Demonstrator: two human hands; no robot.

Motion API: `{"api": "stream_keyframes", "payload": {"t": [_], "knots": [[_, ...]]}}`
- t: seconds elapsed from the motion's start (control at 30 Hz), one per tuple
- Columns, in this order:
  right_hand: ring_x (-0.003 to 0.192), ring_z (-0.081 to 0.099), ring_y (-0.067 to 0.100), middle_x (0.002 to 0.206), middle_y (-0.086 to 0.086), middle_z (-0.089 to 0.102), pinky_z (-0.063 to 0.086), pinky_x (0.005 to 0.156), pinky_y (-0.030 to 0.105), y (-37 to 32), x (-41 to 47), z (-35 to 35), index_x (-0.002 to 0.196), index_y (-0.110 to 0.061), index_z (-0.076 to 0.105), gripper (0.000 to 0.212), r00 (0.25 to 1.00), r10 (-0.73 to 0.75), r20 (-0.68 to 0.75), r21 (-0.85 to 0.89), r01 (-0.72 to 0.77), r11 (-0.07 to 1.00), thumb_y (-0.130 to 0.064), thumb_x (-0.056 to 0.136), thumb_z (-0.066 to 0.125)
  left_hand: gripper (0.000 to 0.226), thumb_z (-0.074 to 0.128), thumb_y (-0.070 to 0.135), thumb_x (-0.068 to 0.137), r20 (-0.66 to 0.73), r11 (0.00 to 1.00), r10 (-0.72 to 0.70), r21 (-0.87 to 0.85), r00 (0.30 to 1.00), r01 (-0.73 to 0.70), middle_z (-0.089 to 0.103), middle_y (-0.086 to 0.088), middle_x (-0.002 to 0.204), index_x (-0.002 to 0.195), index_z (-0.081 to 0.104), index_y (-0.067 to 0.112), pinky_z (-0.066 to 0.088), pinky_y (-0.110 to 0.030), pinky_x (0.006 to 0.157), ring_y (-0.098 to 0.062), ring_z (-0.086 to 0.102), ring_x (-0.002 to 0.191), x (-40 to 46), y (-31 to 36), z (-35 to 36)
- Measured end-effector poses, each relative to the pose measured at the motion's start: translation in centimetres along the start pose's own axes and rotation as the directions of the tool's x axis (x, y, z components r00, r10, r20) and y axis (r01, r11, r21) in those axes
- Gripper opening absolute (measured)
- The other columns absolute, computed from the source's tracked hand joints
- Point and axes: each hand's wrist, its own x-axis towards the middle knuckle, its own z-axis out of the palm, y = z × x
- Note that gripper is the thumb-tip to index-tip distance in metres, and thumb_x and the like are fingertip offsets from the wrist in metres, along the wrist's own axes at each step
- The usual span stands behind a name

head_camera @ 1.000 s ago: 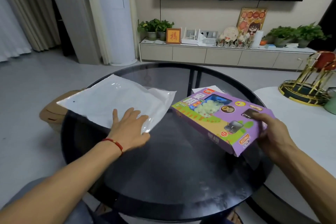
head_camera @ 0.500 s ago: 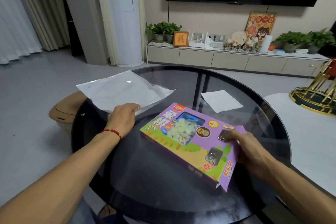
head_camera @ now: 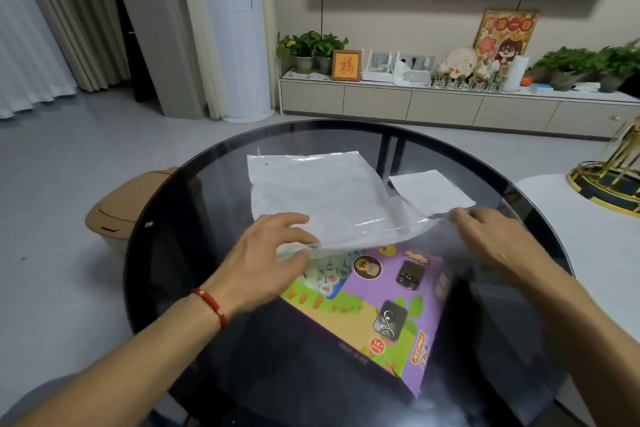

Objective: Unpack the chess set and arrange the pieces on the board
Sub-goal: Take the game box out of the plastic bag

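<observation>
A purple and green chess set box [head_camera: 388,308] lies flat on the round dark glass table [head_camera: 194,204], close to me. A clear plastic bag with a white sheet inside [head_camera: 322,194] lies beyond it, its near edge lifted over the box's far end. My left hand [head_camera: 266,260] pinches the bag's near left edge between thumb and fingers. My right hand [head_camera: 491,239] pinches the bag's near right corner. The box's far part is hidden under the bag.
A small white paper [head_camera: 429,189] lies on the table right of the bag. A tan bin [head_camera: 121,211] stands on the floor at the left. A white side table [head_camera: 588,229] with a gold stand [head_camera: 609,180] is at the right.
The box now lies on the table in front of me and my right hand has left it. Both hands have taken the bag's near edge, which now sits over the box's far end.
</observation>
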Motion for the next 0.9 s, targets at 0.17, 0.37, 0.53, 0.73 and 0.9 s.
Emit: {"api": "stream_keyframes", "payload": {"t": [0.17,0.37,0.53,0.73,0.9], "knots": [[0.091,0.069,0.027,0.105,0.01,0.071,0.056,0.087,0.046,-2.6,5.2,1.0,0.104,-0.012,0.069,0.034,0.994,0.046,0.099,0.626,-0.098,0.773,-0.039,0.102,0.05,0.023,0.062,0.05,0.085,-0.108,0.957,-0.225,-0.213,0.968,0.198,0.063,0.018,0.121,0.101,0.077,0.043,0.043,-0.027,0.101,-0.003,0.058,0.117,0.9,-1.6,-3.0],[0.057,0.056,0.019,0.07,0.007,0.063,0.047,0.058,0.03,-4.6,7.5,4.5,0.082,0.001,0.069,0.036,0.98,0.04,0.195,0.504,-0.135,0.853,-0.032,0.093,0.063,0.029,0.065,0.033,0.093,-0.05,0.77,-0.618,-0.235,0.784,0.593,0.065,-0.007,0.122,0.12,0.065,0.022,0.049,-0.042,0.103,-0.027,0.063,0.111,6.7,-5.1,-3.3],[0.063,0.053,0.022,0.066,0.01,0.057,0.049,0.063,0.033,-4.3,8.1,5.0,0.077,0.008,0.068,0.016,0.982,0.019,0.19,0.621,-0.135,0.772,-0.004,0.086,0.064,0.027,0.072,0.005,0.088,0.108,0.539,-0.686,-0.59,0.72,0.602,0.069,-0.032,0.109,0.11,0.069,-0.011,0.054,-0.051,0.091,-0.036,0.068,0.09,7.8,-6.4,-2.9],[0.063,0.063,0.016,0.084,0.01,0.071,0.054,0.058,0.024,-2.2,5.2,0.7,0.107,0.001,0.071,0.028,0.995,-0.079,0.067,0.833,-0.012,0.553,0.011,0.09,0.051,0.039,0.069,-0.008,0.084,0.119,0.537,-0.563,-0.7,0.818,0.471,0.072,-0.02,0.114,0.121,0.065,0.003,0.06,-0.043,0.085,-0.036,0.072,0.098,7.2,-3.8,-2.8],[0.056,0.065,0.002,0.076,-0.005,0.069,0.053,0.054,0.019,1.8,2.1,-3.0,0.091,-0.025,0.068,0.028,0.996,0.025,-0.09,0.845,0.063,0.532,-0.001,0.097,0.055,0.04,0.068,-0.006,0.087,0.155,0.472,-0.411,-0.807,0.899,0.355,0.073,-0.02,0.109,0.123,0.056,0.008,0.058,-0.051,0.087,-0.035,0.07,0.093,7.4,2.3,-0.3]]}}
